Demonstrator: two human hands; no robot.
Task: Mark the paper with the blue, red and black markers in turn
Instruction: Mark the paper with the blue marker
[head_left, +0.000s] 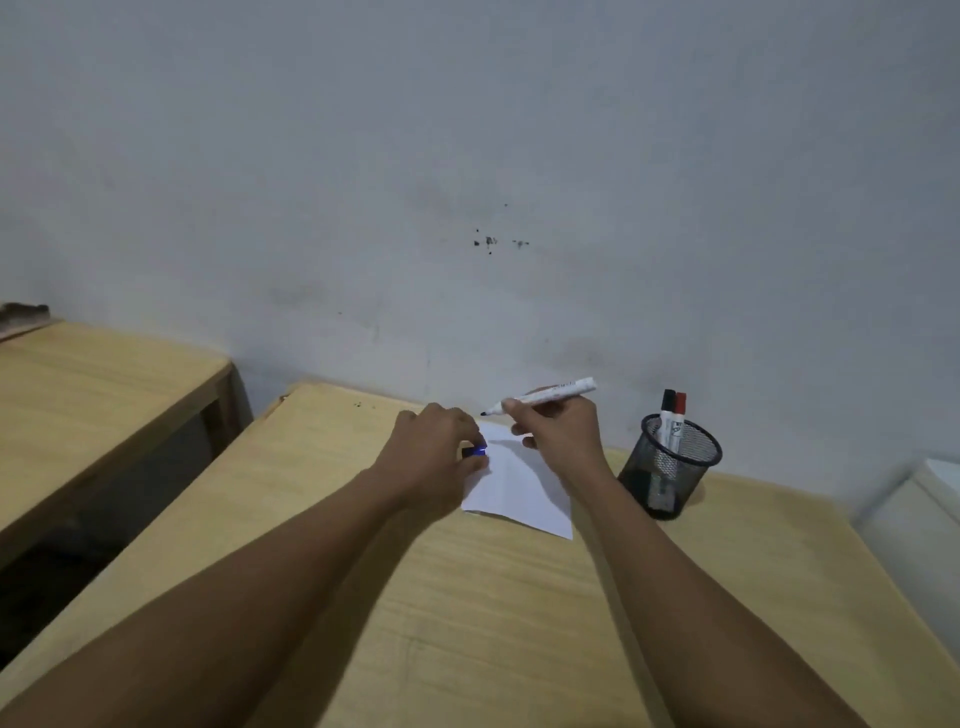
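A white sheet of paper lies on the wooden desk near the wall. My right hand grips an uncapped white marker, its dark tip pointing left, raised above the paper's far edge. My left hand rests at the paper's left edge and pinches the blue cap. A black-capped marker and a red-capped marker stand upright in a black mesh cup to the right of the paper.
A second wooden desk stands to the left, separated by a dark gap. The grey wall rises right behind the desk. A white object sits off the desk's right edge.
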